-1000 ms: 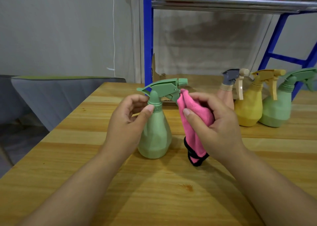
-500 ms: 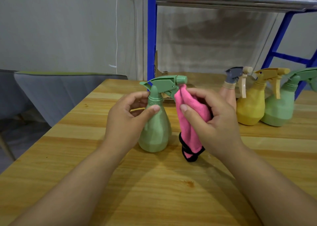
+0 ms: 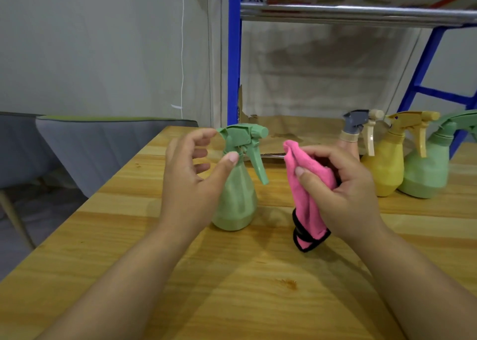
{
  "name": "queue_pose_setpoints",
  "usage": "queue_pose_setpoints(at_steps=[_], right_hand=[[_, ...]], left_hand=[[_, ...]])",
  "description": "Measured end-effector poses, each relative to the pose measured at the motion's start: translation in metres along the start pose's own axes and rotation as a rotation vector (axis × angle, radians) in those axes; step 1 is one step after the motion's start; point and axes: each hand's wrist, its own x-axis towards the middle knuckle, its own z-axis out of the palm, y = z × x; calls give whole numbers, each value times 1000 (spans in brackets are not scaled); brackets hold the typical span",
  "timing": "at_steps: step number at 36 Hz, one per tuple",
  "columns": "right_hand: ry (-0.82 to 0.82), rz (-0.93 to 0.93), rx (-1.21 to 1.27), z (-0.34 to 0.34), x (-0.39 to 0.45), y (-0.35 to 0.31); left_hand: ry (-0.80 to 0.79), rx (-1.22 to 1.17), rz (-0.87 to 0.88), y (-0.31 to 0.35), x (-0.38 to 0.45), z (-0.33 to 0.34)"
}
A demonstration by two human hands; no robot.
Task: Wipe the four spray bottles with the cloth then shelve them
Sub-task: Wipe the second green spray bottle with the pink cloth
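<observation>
While the pear-shaped pale green plastic spray bottle (image 3: 236, 192) stands upright on the pale varnished wooden tabletop (image 3: 258, 295), it is only lightly steadied: the left hand (image 3: 191, 182) is spread loosely around the neck, the thumb tip (image 3: 231, 157) touching just below the trigger head, the fingers apart from it behind. That grip is counted as released rather than closed. The folded pink microfibre cloth with black edging (image 3: 307, 197) is held clenched in the right hand (image 3: 346, 192), just beside the bottle and not touching it.

Risks, as judged:
- The bottle looks light and top-heavy, with a long trigger lever projecting toward the cloth; a sideways swipe may tip it if the neck is not held firmly.
- The hanging cloth tail may catch on the lever or nozzle.
- The smooth, slightly faceted plastic may slip or turn under a loose thumb.

Further right, well apart, three more bottles stand close together: a pinkish one with a grey head (image 3: 355, 130), a yellow one (image 3: 389, 166) and a second green one (image 3: 428, 172). None is seen on the blue metal shelf frame (image 3: 234, 55) behind.
</observation>
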Motion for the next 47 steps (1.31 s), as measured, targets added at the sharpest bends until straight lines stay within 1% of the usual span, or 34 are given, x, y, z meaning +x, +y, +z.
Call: queue_pose_setpoints(at_steps=[2, 4, 7, 9, 15, 26, 32, 36, 42, 45, 47], right_hand=[[5, 11, -19, 0, 1, 2], [7, 0, -46, -1, 1, 4], [7, -18, -76, -1, 1, 4], [2, -27, -84, -2, 0, 5], [-11, -31, -106, -2, 0, 4], [-7, -37, -104, -3, 0, 0], [43, -47, -111, -1, 1, 0], [106, -98, -139, 4, 5, -3], [205, -218, -225, 17, 15, -8], [253, -298, -249, 23, 15, -12], [251, -331, -229, 25, 13, -13]], left_hand=[[-57, 82, 72, 7, 2, -1], [-144, 158, 93, 13, 6, 0], [-257, 229, 46, 18, 11, 4], [-288, 255, 18, 21, 13, 6], [-187, 203, 17, 24, 14, 7], [-199, -308, -61, 18, 14, 1], [-166, -458, -118, 16, 12, 8], [-145, -502, -118, 15, 12, 11], [-188, -552, -134, 20, 6, 18], [-203, -478, -54, 17, 4, 17], [-220, -452, -18, 17, 3, 14]])
